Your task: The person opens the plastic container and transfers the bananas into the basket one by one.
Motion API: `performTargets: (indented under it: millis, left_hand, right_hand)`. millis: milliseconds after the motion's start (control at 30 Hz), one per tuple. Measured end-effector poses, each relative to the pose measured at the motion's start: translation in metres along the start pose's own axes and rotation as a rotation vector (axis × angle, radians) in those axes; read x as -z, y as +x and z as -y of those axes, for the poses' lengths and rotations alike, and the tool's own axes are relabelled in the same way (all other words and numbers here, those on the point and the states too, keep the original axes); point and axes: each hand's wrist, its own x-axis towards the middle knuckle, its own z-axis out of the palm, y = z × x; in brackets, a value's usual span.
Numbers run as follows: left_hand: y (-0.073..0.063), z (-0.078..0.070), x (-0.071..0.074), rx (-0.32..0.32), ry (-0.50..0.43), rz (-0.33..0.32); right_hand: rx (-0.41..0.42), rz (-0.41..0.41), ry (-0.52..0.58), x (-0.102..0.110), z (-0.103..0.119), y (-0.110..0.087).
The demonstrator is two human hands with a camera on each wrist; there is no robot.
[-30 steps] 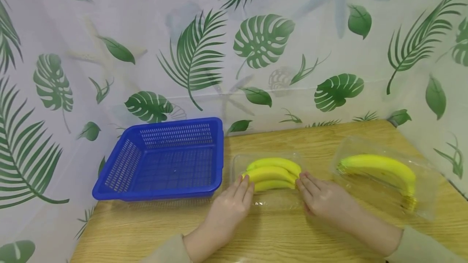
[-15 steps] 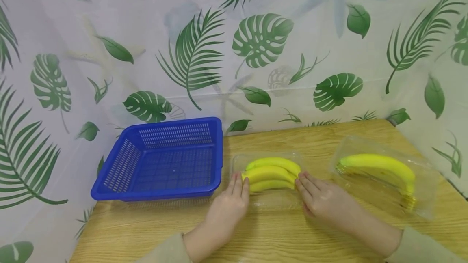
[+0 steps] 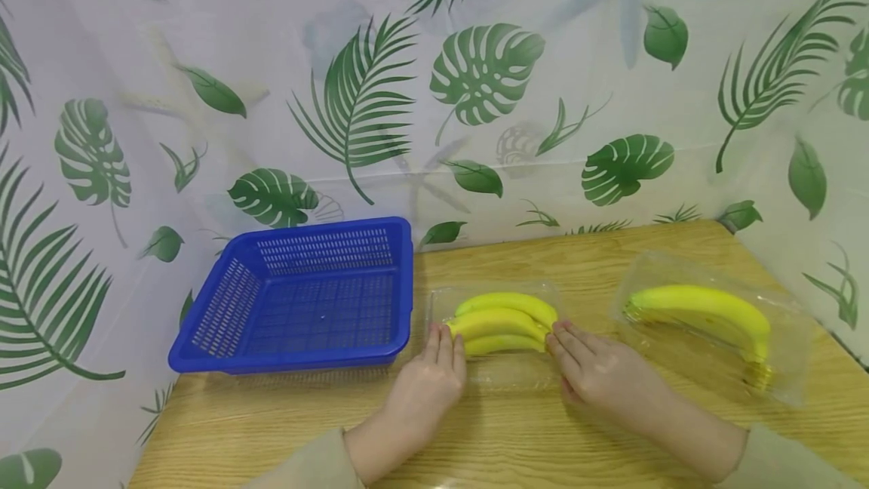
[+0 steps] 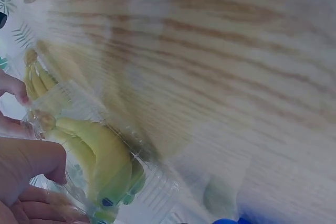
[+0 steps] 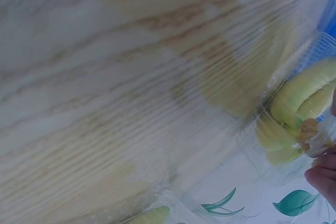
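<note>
A bunch of yellow bananas (image 3: 505, 321) lies in a clear plastic box (image 3: 512, 376) on the table, in the middle of the head view. My left hand (image 3: 428, 391) holds the box's left end, its fingertips close to the banana tips. At the opposite end my right hand (image 3: 607, 372) grips the box by the banana stems. In the left wrist view, the thumb (image 4: 44, 161) lies at the box's side, with the bananas (image 4: 100, 161) showing through the plastic. Crumpled plastic (image 5: 321, 137) shows between thumb and fingers in the right wrist view.
To the left stands a blue slatted basket (image 3: 292, 359) with nothing in it. On the right, a second clear plastic box (image 3: 790, 338) holds more banana (image 3: 706, 300). A leaf-patterned sheet (image 3: 516, 195) hangs behind the wooden table (image 3: 516, 444).
My left hand has shifted slightly to the left at the box's end. The right hand, the bananas and the basket stay almost where they were.
</note>
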Motion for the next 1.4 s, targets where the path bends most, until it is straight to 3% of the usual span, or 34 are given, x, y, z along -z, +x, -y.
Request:
performTargets:
  millis: [233, 300, 467, 567, 1000, 1233, 1400]
  left_hand:
    - [-0.001, 0.001, -0.001, -0.018, -0.013, -0.001]
    - [-0.001, 0.0, -0.001, -0.026, -0.005, -0.01]
    - [-0.001, -0.002, 0.0, -0.028, 0.012, -0.029]
    - [-0.002, -0.002, 0.0, -0.026, 0.011, -0.022]
    - [-0.003, -0.005, -0.001, -0.017, -0.008, -0.013]
    - [-0.002, -0.006, -0.002, -0.006, -0.015, -0.018]
    - [-0.003, -0.004, -0.003, -0.005, -0.033, -0.045]
  right_hand:
    - [-0.069, 0.013, 0.034, 0.004, 0.003, 0.0]
    - [-0.113, 0.086, 0.056, 0.008, 0.005, 0.001]
    - [-0.284, 0.359, 0.111, 0.019, 0.01, 0.009]
    - [-0.324, 0.414, 0.116, 0.02, 0.012, 0.012]
    - [-0.228, 0.27, 0.032, 0.01, 0.016, 0.014]
    - [-0.208, 0.256, 0.008, 0.007, 0.017, 0.012]
    - [-0.218, 0.229, 0.05, 0.008, 0.015, 0.011]
